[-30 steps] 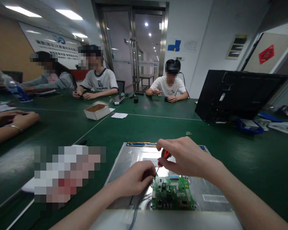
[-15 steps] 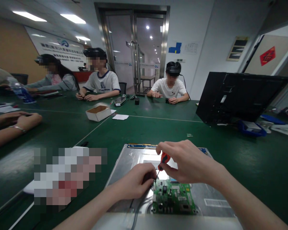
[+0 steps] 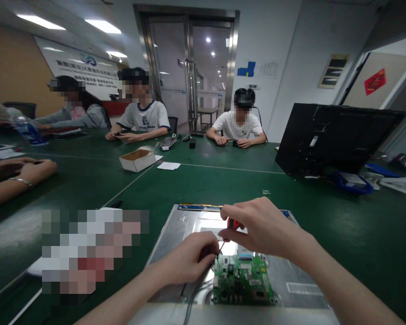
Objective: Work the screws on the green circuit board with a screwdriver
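Observation:
My right hand (image 3: 257,225) is closed round the red and black handle of a screwdriver (image 3: 233,223). Its thin shaft slants down to the left, with the tip at the upper left corner of a green circuit board (image 3: 242,280). Right at that tip, the fingers of my left hand (image 3: 196,255) are pinched together; what they grip is too small to make out. The board lies on the silver metal back of a flat panel (image 3: 176,234), and a blue strip runs along the panel's far edge. A grey cable (image 3: 191,300) passes below my left hand.
A black monitor (image 3: 328,140) stands at the right beside a blue tray (image 3: 353,183). An open white box (image 3: 137,160) and a paper (image 3: 168,166) lie further back. Another person's hands (image 3: 37,171) rest at the left. Several people sit around the green table (image 3: 223,180).
My right fingers have shifted on the screwdriver handle, covering more of it, with the thumb now further left. My left hand stays at the tip. The person opposite has lowered a hand.

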A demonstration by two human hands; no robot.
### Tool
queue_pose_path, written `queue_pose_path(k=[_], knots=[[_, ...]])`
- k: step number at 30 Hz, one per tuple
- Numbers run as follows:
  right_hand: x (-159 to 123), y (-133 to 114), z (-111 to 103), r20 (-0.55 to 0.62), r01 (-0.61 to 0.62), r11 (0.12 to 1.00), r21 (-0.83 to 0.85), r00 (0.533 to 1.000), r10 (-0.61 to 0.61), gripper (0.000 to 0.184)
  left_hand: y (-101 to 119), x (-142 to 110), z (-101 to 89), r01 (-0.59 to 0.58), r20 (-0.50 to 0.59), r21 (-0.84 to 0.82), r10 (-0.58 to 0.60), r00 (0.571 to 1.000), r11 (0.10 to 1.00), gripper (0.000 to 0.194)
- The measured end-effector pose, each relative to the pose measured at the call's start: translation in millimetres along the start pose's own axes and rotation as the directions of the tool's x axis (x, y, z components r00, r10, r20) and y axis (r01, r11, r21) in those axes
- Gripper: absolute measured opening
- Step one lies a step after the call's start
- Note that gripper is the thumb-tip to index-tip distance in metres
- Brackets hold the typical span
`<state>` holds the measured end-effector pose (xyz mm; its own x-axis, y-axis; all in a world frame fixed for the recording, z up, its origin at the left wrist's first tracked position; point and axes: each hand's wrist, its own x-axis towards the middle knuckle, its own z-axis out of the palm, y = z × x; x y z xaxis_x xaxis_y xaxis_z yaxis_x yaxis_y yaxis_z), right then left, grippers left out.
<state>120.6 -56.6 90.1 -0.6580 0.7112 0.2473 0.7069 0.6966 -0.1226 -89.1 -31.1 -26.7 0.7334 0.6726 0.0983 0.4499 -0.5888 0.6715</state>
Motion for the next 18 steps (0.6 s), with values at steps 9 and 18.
queue_pose_path(k=[9,18], knots=[[-0.7,-1.0,1.1,0.010,0.003,1.000,0.009,1.000,-0.003,0.014,1.2,-0.7,-1.1,0.005,0.001,0.004,-0.005,1.000,1.000,0.013],[-1.2,-1.8,-0.2,0.004,0.022,0.998,0.051,1.000,-0.022,0.016,-1.6,-0.6,-0.5,-0.011,0.005,0.007,0.011,1.000,1.000,0.011]])
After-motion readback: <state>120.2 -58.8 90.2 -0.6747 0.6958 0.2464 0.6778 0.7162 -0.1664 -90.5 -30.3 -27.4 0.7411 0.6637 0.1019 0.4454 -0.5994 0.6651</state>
